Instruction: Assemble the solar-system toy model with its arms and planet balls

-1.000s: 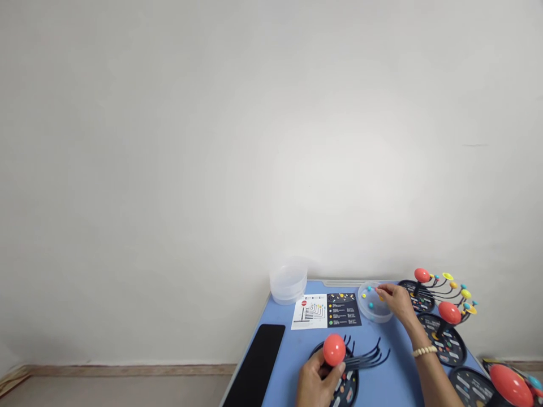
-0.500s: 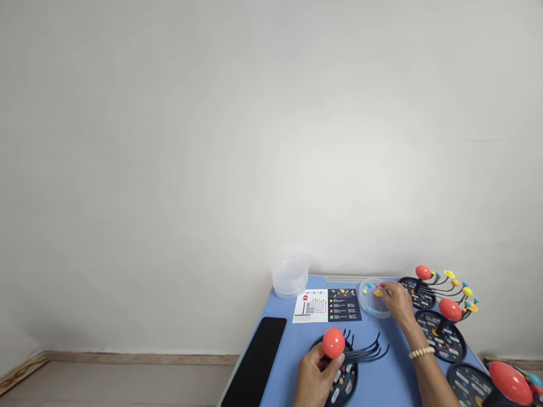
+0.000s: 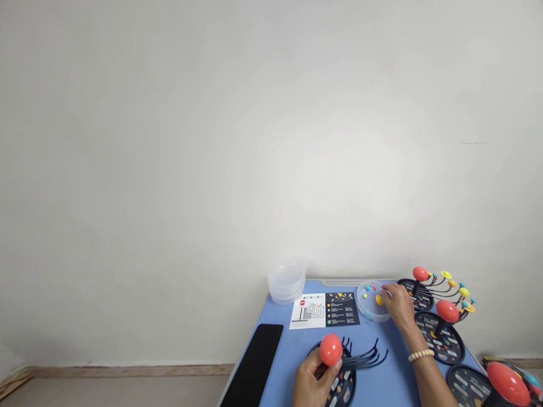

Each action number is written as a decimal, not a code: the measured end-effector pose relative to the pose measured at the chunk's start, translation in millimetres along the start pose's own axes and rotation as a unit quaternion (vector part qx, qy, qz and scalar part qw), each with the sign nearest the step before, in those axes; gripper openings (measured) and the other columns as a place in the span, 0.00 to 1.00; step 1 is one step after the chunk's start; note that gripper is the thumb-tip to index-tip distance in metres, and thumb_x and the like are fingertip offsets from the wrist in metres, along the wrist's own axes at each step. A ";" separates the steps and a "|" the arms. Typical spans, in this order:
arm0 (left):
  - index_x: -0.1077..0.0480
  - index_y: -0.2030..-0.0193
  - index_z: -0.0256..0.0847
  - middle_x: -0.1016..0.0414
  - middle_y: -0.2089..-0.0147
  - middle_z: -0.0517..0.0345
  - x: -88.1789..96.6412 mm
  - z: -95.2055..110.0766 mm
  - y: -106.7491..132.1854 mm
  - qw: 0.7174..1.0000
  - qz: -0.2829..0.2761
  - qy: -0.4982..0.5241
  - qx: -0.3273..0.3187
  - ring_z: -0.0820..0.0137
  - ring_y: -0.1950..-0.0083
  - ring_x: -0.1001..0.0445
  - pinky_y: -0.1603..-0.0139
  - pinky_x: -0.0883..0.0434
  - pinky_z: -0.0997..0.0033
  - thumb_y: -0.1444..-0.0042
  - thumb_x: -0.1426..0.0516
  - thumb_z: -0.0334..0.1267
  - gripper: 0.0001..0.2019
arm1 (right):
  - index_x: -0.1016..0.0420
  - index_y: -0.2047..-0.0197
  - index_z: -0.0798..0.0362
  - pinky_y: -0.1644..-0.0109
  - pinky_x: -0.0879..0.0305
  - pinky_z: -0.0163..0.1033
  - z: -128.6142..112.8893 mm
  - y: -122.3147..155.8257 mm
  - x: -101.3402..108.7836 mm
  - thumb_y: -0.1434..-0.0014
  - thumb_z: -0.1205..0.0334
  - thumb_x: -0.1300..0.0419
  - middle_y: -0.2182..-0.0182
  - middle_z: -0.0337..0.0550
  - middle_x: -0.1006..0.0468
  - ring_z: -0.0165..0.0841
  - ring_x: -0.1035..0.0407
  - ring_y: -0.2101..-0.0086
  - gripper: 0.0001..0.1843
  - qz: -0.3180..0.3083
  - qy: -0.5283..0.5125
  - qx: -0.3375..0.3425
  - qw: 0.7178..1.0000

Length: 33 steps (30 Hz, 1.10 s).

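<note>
My left hand (image 3: 311,380) is closed around the post of a solar system model, just beneath its red ball (image 3: 331,349). Bare black curved arms (image 3: 367,359) fan out to the right from that post, and the round black printed base (image 3: 341,390) is partly hidden by the hand. My right hand (image 3: 397,302), with a beaded bracelet at the wrist, reaches over the right rim of a clear round dish (image 3: 360,308). Its fingertips are drawn together; whatever is between them is too small to make out. Small blue, yellow and red balls and a yellow-orange ringed piece (image 3: 379,300) lie in the dish.
Models with coloured balls on their arms, such as one with a red ball (image 3: 448,311), line the table's right side. An instruction sheet (image 3: 307,316), stacked clear containers (image 3: 287,282) and a black flat slab (image 3: 257,362) occupy the left. A wall rises behind.
My right hand's fingertips have shifted slightly back toward the dish's right rim, and the ringed piece lies tilted differently. My left hand keeps hold of the model. The whole view has shifted slightly.
</note>
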<state>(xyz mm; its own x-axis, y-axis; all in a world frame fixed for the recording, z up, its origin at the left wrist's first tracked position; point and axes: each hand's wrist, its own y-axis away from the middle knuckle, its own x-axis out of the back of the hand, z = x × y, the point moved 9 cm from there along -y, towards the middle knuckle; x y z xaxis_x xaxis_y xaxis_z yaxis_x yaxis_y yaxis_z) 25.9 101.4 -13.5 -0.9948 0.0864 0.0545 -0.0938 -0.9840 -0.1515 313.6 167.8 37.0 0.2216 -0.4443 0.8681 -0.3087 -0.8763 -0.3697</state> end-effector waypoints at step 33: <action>0.24 0.72 0.35 0.27 0.76 0.58 -2.9 -0.3 0.6 1.000 -0.021 -0.006 0.007 0.68 0.73 0.31 0.70 0.31 0.73 0.52 0.38 0.54 0.20 | 0.18 0.60 0.49 0.54 0.45 0.38 -20.0 4.2 -20.1 0.45 0.67 0.44 0.60 0.44 0.17 0.37 0.29 0.58 0.14 -0.064 0.035 0.081 0.994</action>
<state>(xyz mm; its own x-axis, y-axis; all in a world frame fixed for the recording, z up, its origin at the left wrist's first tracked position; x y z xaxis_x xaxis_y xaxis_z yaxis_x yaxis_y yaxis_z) 28.7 100.6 -14.1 -0.9893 0.1261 0.0733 -0.1351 -0.9817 -0.1344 289.4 176.8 24.6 0.1831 -0.3191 0.9299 -0.1271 -0.9456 -0.2995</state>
